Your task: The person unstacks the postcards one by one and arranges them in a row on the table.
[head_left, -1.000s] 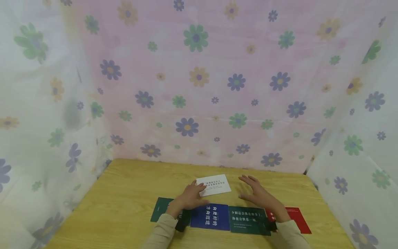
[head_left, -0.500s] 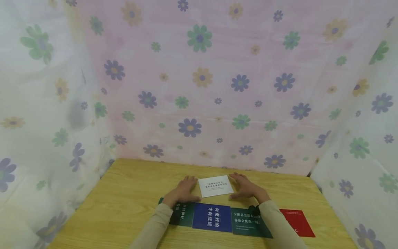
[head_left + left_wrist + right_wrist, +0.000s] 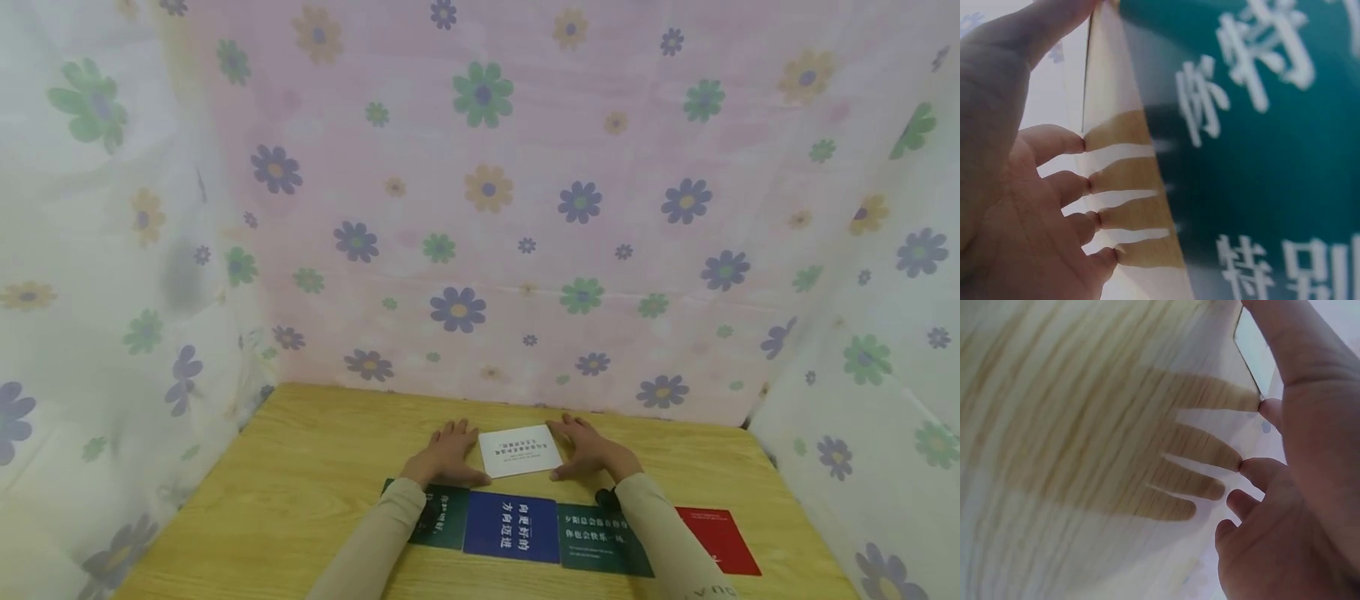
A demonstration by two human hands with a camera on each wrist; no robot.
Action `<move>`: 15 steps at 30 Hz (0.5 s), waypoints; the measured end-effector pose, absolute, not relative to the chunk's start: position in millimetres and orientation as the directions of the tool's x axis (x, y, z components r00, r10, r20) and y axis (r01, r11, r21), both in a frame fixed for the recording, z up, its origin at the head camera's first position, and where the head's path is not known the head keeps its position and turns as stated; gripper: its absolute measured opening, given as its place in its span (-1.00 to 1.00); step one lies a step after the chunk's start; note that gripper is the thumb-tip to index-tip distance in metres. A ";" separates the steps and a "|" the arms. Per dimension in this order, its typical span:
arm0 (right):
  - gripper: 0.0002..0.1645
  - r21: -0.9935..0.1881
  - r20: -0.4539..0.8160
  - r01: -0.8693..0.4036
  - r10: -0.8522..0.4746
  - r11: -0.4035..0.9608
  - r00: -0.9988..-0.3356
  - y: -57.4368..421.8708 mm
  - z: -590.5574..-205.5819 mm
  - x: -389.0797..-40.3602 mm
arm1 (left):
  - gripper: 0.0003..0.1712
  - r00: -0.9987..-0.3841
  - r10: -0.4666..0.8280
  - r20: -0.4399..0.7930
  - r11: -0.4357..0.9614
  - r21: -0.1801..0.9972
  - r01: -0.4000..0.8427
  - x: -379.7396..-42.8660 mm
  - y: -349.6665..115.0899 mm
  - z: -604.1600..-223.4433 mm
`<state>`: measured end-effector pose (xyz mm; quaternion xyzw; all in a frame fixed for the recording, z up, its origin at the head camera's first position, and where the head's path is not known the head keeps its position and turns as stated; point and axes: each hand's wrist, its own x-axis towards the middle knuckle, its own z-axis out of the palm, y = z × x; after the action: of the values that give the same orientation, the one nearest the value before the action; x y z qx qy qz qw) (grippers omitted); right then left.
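A white card (image 3: 521, 452) with printed lines of text lies flat on the wooden table. At its left edge rests my left hand (image 3: 448, 457), fingers spread and thumb near the lower corner. My right hand (image 3: 588, 448) stands at the opposite edge, its index finger at the upper right corner and its thumb at the lower right. In the right wrist view part of the white card (image 3: 1256, 353) shows beside the thumb and index finger. The left wrist view has a dark green card (image 3: 1260, 162) with white characters, close below the left hand.
Nearer the body lies a row of cards: a green card (image 3: 438, 518) partly under the left arm, a blue card (image 3: 512, 527), another green card (image 3: 600, 542) partly behind the right sleeve, and a red card (image 3: 720, 542). Flowered curtains (image 3: 495, 208) enclose the table (image 3: 300, 467).
A second ago the left fingers lay over the white card's left part and the right hand was apart from it. Now both hands are at its side edges. The card has barely moved in the last half second.
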<state>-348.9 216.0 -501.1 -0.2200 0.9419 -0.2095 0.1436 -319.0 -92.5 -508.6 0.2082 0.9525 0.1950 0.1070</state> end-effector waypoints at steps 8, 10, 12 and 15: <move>0.20 -0.428 -0.177 -0.367 -0.475 0.826 -0.862 215.1 -498.4 -345.8 | 0.12 -0.897 0.426 -0.117 0.852 0.385 0.355 -318.8 -87.7 -514.0; 0.19 -0.425 -0.162 -0.376 -0.478 0.824 -0.864 214.6 -499.1 -345.8 | 0.11 -0.898 0.424 -0.117 0.853 0.383 0.353 -319.5 -87.4 -514.1; 0.17 -0.418 -0.143 -0.383 -0.477 0.823 -0.867 214.1 -500.5 -346.0 | 0.10 -0.899 0.423 -0.114 0.851 0.389 0.351 -320.1 -87.7 -513.6; 0.18 -0.405 -0.109 -0.406 -0.484 0.819 -0.868 214.2 -503.4 -347.5 | 0.09 -0.901 0.420 -0.111 0.845 0.409 0.344 -320.9 -88.8 -512.7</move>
<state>-347.5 214.2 -503.4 -0.2345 0.9481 -0.1880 0.1039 -320.9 -88.8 -512.7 0.1998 0.9555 0.1932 0.0984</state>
